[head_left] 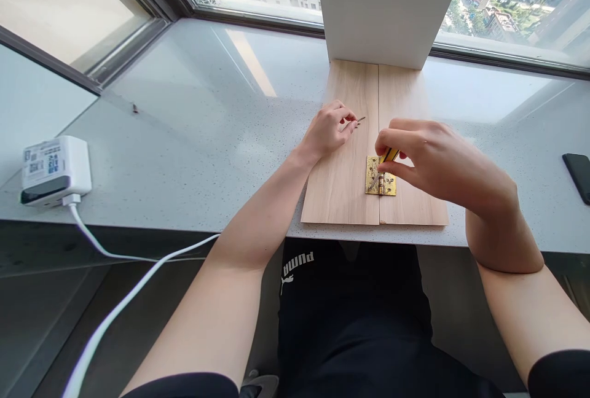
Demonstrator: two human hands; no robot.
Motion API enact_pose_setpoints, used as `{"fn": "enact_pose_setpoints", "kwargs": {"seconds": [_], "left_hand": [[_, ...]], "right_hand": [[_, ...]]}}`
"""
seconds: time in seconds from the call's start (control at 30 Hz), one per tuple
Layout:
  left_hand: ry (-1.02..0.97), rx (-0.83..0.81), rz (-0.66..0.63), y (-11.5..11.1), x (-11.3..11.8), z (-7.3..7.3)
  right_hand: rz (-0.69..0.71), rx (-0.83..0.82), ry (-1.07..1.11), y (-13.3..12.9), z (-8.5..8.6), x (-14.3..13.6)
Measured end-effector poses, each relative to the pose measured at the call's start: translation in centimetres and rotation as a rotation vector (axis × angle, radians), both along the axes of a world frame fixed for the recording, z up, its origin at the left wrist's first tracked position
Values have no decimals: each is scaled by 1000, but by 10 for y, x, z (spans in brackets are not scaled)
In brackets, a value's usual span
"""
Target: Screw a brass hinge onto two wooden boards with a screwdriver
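Note:
A brass-coloured hinge point(391, 187) lies across the seam between two pale wooden boards point(341, 198). My right hand point(431, 149) is closed round a screwdriver with a yellow and black handle point(389, 155). The shaft slants down to the left, with its tip at the lower part of the hinge's left leaf. Dark screw heads or holes dot both leaves, too small to tell apart. My left hand point(329, 128) rests on the left board, up and left of the hinge. Its thumb and fingers pinch small, dark screws point(362, 118) whose ends stick out to the right.
Behind the boards a white box-shaped block point(378, 11) stands against the window. A white charger point(58, 171) with a white cable point(138, 300) sits at the left of the speckled counter point(193, 128). A black phone point(578, 174) lies at the right edge.

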State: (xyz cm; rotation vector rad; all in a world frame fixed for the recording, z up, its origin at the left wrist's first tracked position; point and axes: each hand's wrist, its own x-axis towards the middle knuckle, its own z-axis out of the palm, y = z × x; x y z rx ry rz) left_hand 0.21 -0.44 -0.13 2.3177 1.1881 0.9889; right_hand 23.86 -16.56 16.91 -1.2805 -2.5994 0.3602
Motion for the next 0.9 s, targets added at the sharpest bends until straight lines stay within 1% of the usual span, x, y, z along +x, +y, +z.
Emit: {"fn": "enact_pose_setpoints", "kwargs": {"seconds": [0.1,0.23,0.4,0.6,0.77,0.83,0.9], "left_hand": [[2,7,7,1,1,-1],[5,27,1,4,0,-3],[9,33,6,5,1,-4],[3,33,6,4,2,-5],[-13,11,1,3,1,-3],[-11,-3,-1,1,1,-1],[-8,-18,-4,-2,0,2]], "right_hand": [[42,37,-33,-6,-2,-1],[11,64,-62,-8,-3,0],[-40,21,-38,-7,-3,3],[-29,3,-26,-7,-1,6],[14,-58,-36,-12,0,-4],[2,-48,-39,-12,-3,-10],[-17,-14,16,-9,-8,-17]]}}
